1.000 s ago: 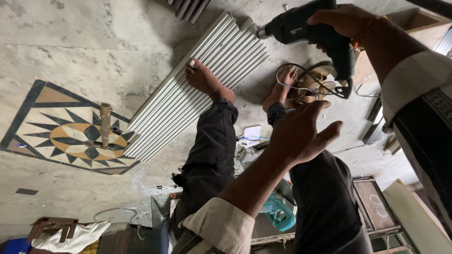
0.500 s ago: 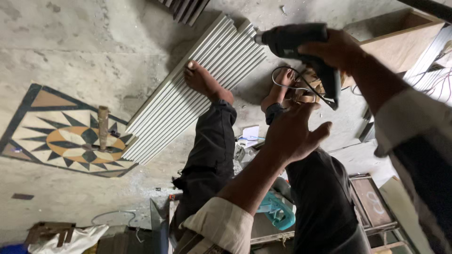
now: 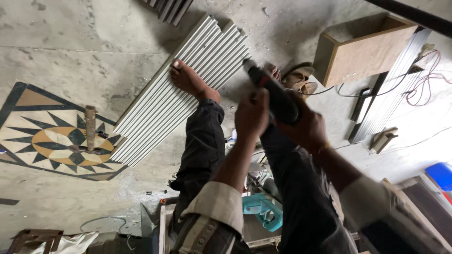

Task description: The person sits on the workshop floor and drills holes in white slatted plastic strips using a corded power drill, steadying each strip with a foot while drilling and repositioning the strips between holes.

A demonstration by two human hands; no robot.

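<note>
A dark power drill (image 3: 274,96) is in front of me, its chuck pointing at a stack of white ribbed panels (image 3: 188,51) on the concrete floor. My right hand (image 3: 308,129) grips the drill's handle from the right. My left hand (image 3: 252,115) is closed around the drill's body from the left. My bare foot (image 3: 188,81) stands on the panels. The other foot is mostly hidden behind the drill, beside a tan sandal (image 3: 301,80).
An open wooden box (image 3: 362,51) lies at the upper right, with a long metal profile (image 3: 391,96) and red cables (image 3: 426,77) beside it. A patterned floor medallion (image 3: 47,136) carries a wooden-handled tool (image 3: 89,127). A teal power tool (image 3: 261,211) lies by my legs.
My right hand has brought the drill down from the upper right to the middle. My left hand, open before, has closed on the drill's body.
</note>
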